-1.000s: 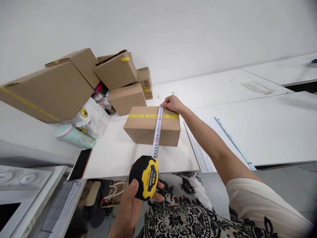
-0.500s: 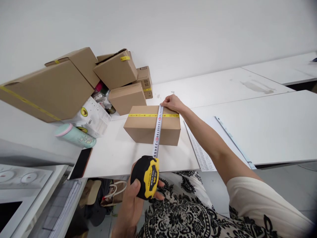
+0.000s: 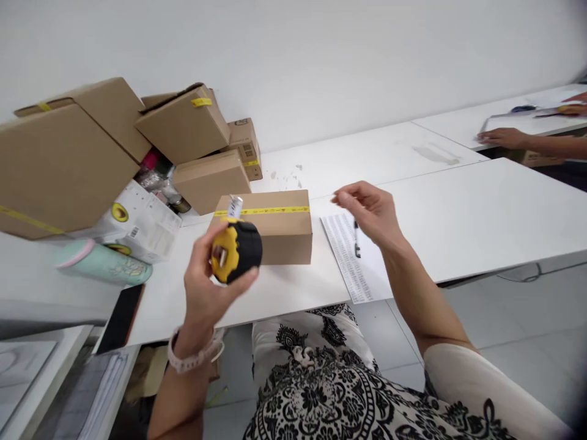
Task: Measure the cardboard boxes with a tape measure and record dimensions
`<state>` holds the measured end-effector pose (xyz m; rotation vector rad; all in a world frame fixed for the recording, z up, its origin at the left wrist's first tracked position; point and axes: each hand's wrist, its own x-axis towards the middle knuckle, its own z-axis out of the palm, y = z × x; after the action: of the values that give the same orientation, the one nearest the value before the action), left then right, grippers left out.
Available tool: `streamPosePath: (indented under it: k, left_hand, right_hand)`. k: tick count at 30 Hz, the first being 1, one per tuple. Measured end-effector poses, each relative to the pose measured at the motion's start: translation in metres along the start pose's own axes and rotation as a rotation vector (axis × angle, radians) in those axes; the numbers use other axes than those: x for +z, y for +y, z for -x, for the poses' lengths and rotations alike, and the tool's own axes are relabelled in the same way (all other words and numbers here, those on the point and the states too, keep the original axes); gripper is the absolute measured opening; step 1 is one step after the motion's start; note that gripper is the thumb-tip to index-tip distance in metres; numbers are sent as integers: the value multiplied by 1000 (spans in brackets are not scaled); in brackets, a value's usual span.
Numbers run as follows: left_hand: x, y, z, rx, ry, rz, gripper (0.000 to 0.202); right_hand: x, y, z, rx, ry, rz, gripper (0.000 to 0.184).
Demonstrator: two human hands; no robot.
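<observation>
My left hand [image 3: 202, 278] is wrapped round a yellow and black tape measure [image 3: 236, 250], held up at the left end of a taped cardboard box [image 3: 287, 244]. A short end of the blade [image 3: 235, 206] sticks out of its case, in front of the box top. To the right of the box, my right hand [image 3: 369, 211] is in the air with its fingers curled in and nothing visible in them. Below it lie a printed sheet [image 3: 348, 269] and a black pen [image 3: 357, 241]; my right hand and forearm cover part of the paper.
Cardboard boxes [image 3: 183, 125] are stacked at the back left. Near them are a white avocado-print box [image 3: 147, 226], a mint bottle [image 3: 107, 263] and a black flat object [image 3: 121, 318] at the table edge. Another person's hand [image 3: 504, 137] rests on the far right table.
The blade has left the box and drawn back almost fully into the case. My left hand rose with the tape measure; my right hand let go of the blade and moved right, over the paper.
</observation>
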<state>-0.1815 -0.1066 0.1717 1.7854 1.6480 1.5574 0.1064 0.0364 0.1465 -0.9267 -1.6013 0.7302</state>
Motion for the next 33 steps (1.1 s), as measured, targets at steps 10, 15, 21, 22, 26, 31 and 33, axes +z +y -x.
streamPosePath:
  k: [10, 15, 21, 22, 26, 31, 33]
  left_hand:
    - [39, -46, -108, 79, -220, -600, 67]
    - [43, -63, -121, 40, -275, -645, 64]
    - [58, -50, -79, 344, -8, -390, 71]
    - [71, -46, -61, 434, 19, -334, 62]
    - [155, -40, 13, 648, -415, -110, 33]
    - [254, -55, 39, 507, -928, -408, 55]
    - [272, -62, 34, 470, -984, -484, 67]
  right_hand:
    - [-33, 141, 37, 621, -175, 909, 37]
    - [-29, 157, 34, 564, -262, 667, 27]
    - [-71, 148, 39, 540, -45, -401, 33]
    - [-76, 145, 41, 518, -15, -466, 37]
    - [-75, 144, 49, 463, 42, -436, 37]
    - [-51, 168, 54, 495, 0, -343, 49]
    - [-46, 176, 56, 515, -39, -375, 54]
